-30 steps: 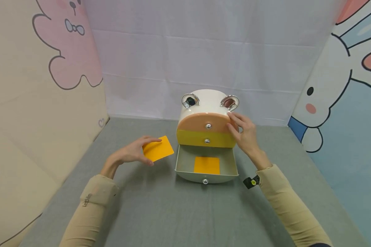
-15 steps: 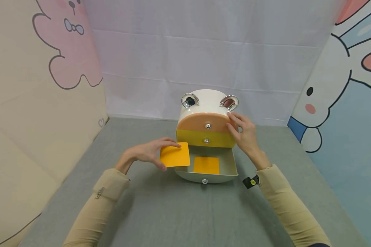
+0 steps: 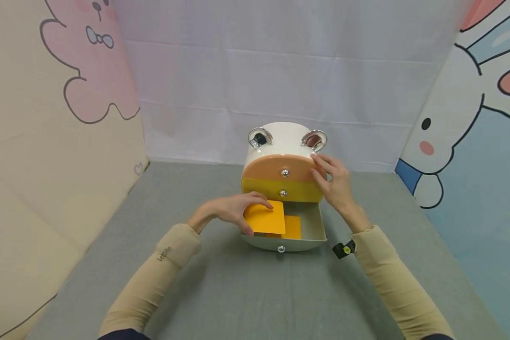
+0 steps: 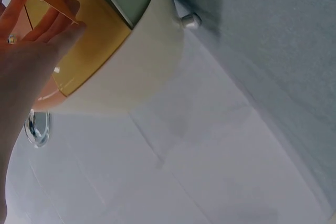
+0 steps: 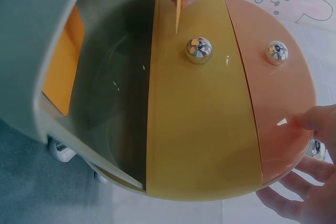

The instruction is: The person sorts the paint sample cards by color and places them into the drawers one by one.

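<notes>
Between thumb and fingers, my left hand (image 3: pixel 231 211) pinches an orange square card (image 3: pixel 267 217) above the left part of the pulled-out green bottom drawer (image 3: pixel 313 222). A second orange card (image 3: pixel 294 227) lies flat in that drawer, partly hidden by the held one. The drawer belongs to a small white animal-shaped drawer cabinet (image 3: pixel 284 134) with silver-rimmed ears. My right hand (image 3: pixel 336 184) grips the cabinet's upper right edge; in the right wrist view its thumb (image 5: pixel 315 118) touches the peach top drawer (image 5: pixel 283 87) and its fingers (image 5: pixel 283 203) lie along the side.
The yellow middle drawer (image 3: pixel 299 190) and peach top drawer are closed, each with a round silver knob. The cabinet stands on a grey-covered table (image 3: pixel 246 293). Behind it hangs a white cloth (image 3: pixel 280 71), with cartoon-printed panels at left and right.
My left hand has carried its card rightward from beside the cabinet to over the bottom drawer, now covering part of the other card. The right hand has stayed in place.
</notes>
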{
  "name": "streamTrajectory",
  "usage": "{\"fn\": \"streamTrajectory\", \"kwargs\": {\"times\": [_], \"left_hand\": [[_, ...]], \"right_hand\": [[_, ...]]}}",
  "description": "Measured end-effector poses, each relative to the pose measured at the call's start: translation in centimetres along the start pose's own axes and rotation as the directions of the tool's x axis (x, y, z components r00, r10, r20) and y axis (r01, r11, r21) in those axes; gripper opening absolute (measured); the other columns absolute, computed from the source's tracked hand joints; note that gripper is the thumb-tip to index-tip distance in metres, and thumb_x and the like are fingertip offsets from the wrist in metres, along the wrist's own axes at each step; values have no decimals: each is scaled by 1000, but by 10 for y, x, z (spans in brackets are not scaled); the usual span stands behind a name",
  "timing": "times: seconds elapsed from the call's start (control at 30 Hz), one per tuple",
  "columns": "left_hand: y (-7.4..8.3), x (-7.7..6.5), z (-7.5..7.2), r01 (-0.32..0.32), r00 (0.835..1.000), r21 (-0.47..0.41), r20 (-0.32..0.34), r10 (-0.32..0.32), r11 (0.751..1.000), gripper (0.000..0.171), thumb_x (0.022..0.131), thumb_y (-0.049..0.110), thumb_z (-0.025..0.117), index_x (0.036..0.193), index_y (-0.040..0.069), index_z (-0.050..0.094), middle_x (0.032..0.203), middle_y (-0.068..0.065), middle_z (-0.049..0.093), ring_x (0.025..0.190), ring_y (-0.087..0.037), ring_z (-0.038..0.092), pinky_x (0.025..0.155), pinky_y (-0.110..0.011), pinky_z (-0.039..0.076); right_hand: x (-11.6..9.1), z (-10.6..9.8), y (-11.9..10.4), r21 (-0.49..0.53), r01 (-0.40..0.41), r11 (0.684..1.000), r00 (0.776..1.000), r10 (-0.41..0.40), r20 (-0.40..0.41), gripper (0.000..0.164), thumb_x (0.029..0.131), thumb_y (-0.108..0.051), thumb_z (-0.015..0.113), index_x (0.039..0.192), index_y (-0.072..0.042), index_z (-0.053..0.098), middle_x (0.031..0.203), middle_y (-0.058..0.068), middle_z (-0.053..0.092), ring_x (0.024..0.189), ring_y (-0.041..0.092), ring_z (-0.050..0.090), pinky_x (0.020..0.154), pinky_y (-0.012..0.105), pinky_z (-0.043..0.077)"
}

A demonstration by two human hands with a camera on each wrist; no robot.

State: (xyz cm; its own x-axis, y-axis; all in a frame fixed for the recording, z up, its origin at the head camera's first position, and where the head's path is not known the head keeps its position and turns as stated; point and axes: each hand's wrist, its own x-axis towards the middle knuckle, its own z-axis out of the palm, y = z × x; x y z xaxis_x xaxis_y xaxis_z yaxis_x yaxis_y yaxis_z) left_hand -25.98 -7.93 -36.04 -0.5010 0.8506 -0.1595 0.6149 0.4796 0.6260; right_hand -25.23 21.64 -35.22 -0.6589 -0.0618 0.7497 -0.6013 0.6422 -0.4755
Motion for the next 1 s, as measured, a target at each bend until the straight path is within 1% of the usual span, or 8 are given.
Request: {"fn": "streamTrajectory", "kwargs": {"times": [0.17, 0.33, 0.43, 0.63, 0.73, 0.83, 0.9, 1.0], "left_hand": [[5, 15, 6, -27, 1000, 14, 14, 27, 1000, 73, 73, 24, 81, 139, 17, 50, 153, -11, 32, 139, -28, 31, 115, -49, 28], [6, 26, 11, -23, 999, 26, 38, 22, 999, 72, 74, 23, 80, 139, 17, 49, 153, -9, 33, 139, -28, 31, 116, -49, 27], [7, 30, 14, -8, 999, 35, 42, 6, 999, 72, 75, 21, 80, 139, 18, 48, 154, -10, 32, 141, -29, 28, 118, -50, 23], [13, 33, 23, -1, 1000, 122, 27, -2, 993, 74, 79, 18, 79, 144, 14, 43, 160, -15, 20, 147, -32, 18, 120, -51, 19], [18, 32, 26, -1, 1000, 174, -15, 3, 985, 75, 79, 18, 80, 144, 12, 43, 160, -16, 19, 148, -32, 17, 121, -49, 19], [24, 29, 30, 8, 996, 194, -85, 9, 981, 67, 80, 19, 79, 140, 11, 48, 154, -14, 33, 143, -30, 28, 118, -46, 26], [30, 26, 35, -9, 988, 168, -151, 35, 986, 60, 82, 17, 77, 136, 9, 52, 146, -13, 45, 133, -29, 40, 113, -43, 34], [38, 20, 45, -93, 963, 80, -245, 110, 992, 53, 86, 14, 73, 133, 5, 52, 125, -14, 61, 113, -28, 56, 101, -37, 46]], "right_hand": [[-1, 0, 1, -5, -2, 1000, 1000, 2, 5, 37, 84, -5, 72, 121, -1, 67, 118, 23, 65, 109, 41, 57, 93, 52, 45], [-1, 1, 2, -5, -6, 1000, 1000, 6, 12, 37, 86, -7, 71, 122, -2, 66, 119, 23, 65, 109, 41, 56, 94, 52, 45], [-1, 1, 2, -7, -7, 1000, 1000, 7, 9, 37, 85, -6, 71, 122, -2, 66, 119, 23, 65, 109, 41, 56, 94, 52, 44], [1, 2, 3, -3, 11, 1000, 1000, -11, -9, 37, 84, -4, 72, 121, -1, 67, 118, 24, 65, 109, 42, 57, 95, 52, 44], [2, 3, 3, -4, 14, 1000, 1000, -14, -20, 38, 83, -3, 73, 120, 0, 67, 118, 24, 65, 109, 42, 57, 95, 52, 45], [2, 3, 3, -8, 8, 1000, 1000, -8, -16, 39, 83, -3, 73, 121, -1, 66, 119, 24, 65, 109, 42, 57, 94, 53, 45], [2, 3, 2, -12, 2, 1000, 1000, -2, -6, 39, 83, -4, 73, 121, -1, 66, 119, 24, 64, 110, 42, 57, 93, 53, 45], [1, 3, 2, -16, -6, 1000, 1000, 6, 3, 38, 84, -4, 72, 121, -1, 66, 119, 24, 64, 110, 42, 56, 93, 52, 45]]}}
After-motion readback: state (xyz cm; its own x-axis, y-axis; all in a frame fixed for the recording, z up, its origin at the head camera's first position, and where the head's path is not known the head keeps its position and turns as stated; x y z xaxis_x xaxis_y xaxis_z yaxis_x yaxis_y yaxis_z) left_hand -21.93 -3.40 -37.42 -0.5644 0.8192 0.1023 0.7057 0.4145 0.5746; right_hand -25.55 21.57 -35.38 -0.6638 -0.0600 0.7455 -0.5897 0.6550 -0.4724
